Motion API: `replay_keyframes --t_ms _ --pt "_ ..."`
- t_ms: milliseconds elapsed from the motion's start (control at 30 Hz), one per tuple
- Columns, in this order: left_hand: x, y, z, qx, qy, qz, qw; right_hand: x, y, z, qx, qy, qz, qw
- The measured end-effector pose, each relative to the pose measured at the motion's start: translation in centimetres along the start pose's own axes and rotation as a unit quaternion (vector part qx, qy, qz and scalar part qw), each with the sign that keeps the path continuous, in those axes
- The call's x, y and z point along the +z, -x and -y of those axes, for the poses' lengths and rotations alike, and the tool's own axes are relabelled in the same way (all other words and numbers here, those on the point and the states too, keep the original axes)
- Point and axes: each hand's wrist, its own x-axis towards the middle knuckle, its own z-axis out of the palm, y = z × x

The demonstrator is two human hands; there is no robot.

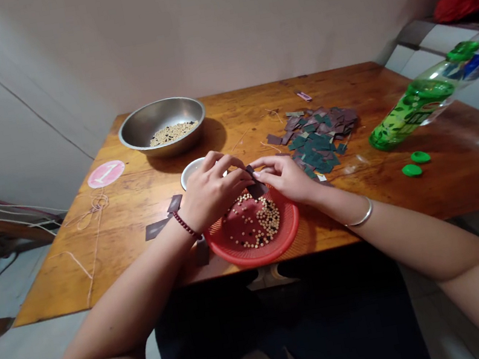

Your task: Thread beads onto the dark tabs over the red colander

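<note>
My left hand [213,187] and my right hand [282,177] meet over the back rim of a red plastic basket [257,257]. Between their fingertips is a small dark brown piece [258,189], thin and flat like card or cloth; both hands are closed on it. Pale round beans or beads [269,218] mixed with a few dark ones lie in the basket, mostly toward its right side. Behind my left hand a white bowl [187,173] is partly hidden. Several flat dark pieces [156,229] lie on the table beside my left wrist.
A steel basin [165,149] with similar pale and dark grains stands at the back left. Loose green and brown pieces [314,148] form a pile at right. Farther right are two joined plastic bottles [420,103] and green caps [412,170]. String [96,206] and a pink disc [106,174] lie left.
</note>
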Motion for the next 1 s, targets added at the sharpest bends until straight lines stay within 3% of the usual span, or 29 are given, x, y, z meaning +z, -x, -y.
replay_keyframes --t_ms 567,767,1000 --pt "0.05 -0.02 0.11 -0.003 -0.006 -0.030 1.000 -0.07 -0.27 0.11 0.040 -0.050 -0.007 0.998" --pt "0.11 0.03 0.11 -0.004 -0.001 -0.012 1.000 0.04 -0.29 0.13 0.036 -0.048 -0.012 0.998" --pt "0.45 0.12 -0.12 0.010 0.005 -0.046 0.999 0.00 -0.26 0.16 0.033 -0.049 -0.016 0.998"
